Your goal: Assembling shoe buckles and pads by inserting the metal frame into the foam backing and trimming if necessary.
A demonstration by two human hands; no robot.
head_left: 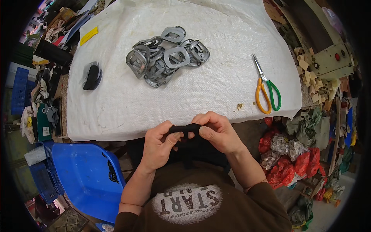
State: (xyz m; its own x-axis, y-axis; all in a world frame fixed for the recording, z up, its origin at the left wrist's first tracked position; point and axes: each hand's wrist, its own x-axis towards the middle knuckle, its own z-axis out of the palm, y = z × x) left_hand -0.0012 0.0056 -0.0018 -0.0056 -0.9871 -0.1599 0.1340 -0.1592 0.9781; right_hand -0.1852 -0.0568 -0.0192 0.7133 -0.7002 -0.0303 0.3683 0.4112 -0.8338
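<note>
We see left hand (159, 145), right hand (219, 133) pinching black piece (184, 128), lower centre, grey parts (156, 69) upper centre, scissors (263, 76) right.

From my head, the left camera of a side-by-side pair looks steeply down over my brown shirt (239, 205) and across the table (127, 106) toward its far side. It is near enough to catch my left hand (159, 142) and right hand (221, 133) just by the near edge, and wide enough to bend the table's side edges.
</note>
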